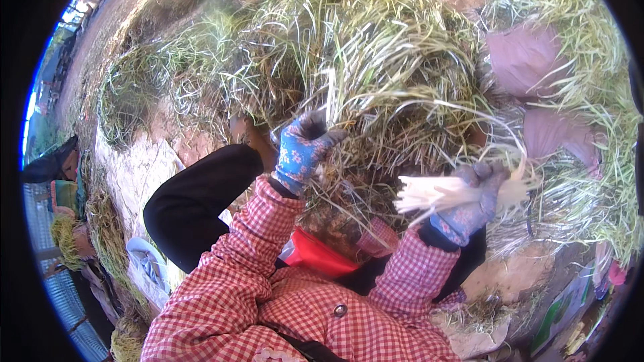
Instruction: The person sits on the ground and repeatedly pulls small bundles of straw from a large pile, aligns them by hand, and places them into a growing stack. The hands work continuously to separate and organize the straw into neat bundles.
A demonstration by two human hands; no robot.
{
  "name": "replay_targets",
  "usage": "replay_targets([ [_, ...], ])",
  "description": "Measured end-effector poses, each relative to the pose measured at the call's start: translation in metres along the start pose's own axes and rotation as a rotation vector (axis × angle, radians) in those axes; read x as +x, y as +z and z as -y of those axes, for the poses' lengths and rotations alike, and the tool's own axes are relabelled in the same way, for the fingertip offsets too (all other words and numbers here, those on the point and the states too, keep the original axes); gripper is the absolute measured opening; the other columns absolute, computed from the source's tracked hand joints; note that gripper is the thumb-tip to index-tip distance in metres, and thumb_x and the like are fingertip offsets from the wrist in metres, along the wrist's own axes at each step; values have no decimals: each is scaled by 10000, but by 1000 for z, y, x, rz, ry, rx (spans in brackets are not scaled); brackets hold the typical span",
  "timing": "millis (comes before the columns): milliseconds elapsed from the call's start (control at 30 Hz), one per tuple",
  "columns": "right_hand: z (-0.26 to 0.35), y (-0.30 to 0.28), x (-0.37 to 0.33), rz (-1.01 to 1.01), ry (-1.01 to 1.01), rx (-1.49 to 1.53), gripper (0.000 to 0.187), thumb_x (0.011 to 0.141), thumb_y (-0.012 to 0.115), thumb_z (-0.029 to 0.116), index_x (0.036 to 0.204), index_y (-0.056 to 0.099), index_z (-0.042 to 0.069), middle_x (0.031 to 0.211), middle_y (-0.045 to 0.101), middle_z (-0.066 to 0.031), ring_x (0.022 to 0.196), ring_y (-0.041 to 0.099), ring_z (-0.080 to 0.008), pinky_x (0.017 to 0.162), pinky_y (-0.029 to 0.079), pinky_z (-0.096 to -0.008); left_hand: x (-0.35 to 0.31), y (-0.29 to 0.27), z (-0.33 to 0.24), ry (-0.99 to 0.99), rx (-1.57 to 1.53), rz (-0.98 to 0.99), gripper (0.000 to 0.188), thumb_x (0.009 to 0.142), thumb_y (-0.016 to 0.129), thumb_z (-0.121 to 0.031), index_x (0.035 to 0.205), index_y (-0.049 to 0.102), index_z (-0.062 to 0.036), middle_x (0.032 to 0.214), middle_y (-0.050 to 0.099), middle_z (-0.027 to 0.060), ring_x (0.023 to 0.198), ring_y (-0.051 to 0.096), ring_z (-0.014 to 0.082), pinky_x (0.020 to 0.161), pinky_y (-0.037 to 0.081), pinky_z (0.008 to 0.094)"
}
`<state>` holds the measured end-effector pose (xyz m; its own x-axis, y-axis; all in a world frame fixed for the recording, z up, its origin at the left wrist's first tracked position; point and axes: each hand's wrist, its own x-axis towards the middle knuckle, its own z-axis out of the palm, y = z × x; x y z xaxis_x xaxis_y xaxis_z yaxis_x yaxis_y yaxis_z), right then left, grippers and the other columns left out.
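Brown ground (513, 275) under a wide heap of loose green and straw-coloured stalks (396, 67). Bundle of white stalks (426, 194) held just off the heap's near right edge by a gloved right hand (469, 214), fingers curled around it; left of it, at the heap's near edge, a blue-gloved left hand (300, 154) with bent fingers, impossible to tell whether pinching the pale upright stalk (331, 97) beside them. Farther out, a black-trousered knee (198, 198), and mauve cloth (526, 57) by the heap's right edge.
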<state>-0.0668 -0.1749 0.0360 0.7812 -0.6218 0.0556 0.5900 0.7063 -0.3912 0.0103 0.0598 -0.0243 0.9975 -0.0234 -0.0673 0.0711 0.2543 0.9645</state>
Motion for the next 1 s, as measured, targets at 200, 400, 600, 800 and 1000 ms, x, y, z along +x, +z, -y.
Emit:
replay_targets([
  [200,-5,-3,-2,27,6,-89,109,865,611,88,951,546,71,875,607,-38,739,559,-102,585,427,-204,-20,17,-6,-5,-93,64,158,785,692,-23,924,619,-10,819,665,68,726,631,135,663,513,271],
  [400,-14,3,-1,-106,22,-88,300,804,634,0,1038,472,94,841,585,-106,626,513,-169,538,401,-266,-20,36,-3,-113,-90,143,250,895,578,-113,1111,592,12,910,658,53,808,602,106,722,465,237],
  [600,-39,-5,-4,-90,118,-236,246,823,630,8,989,469,93,875,609,-97,709,573,-166,545,452,-257,-1,31,22,-188,-49,265,246,915,525,-51,1147,570,18,938,642,69,816,603,124,733,483,254],
  [800,-27,-4,4,-252,66,-236,89,878,592,96,932,522,84,802,613,-62,642,558,-112,515,445,-211,-28,-4,91,144,1000,531,150,804,597,-65,945,644,-52,739,620,144,670,603,277,594,498,363],
  [1000,0,0,3,-240,-50,-139,181,884,606,166,993,551,31,828,575,-32,643,491,-75,571,431,-193,-130,13,130,-452,860,1400,573,801,635,-300,1300,460,-79,1225,531,194,1114,526,320,943,426,418],
])
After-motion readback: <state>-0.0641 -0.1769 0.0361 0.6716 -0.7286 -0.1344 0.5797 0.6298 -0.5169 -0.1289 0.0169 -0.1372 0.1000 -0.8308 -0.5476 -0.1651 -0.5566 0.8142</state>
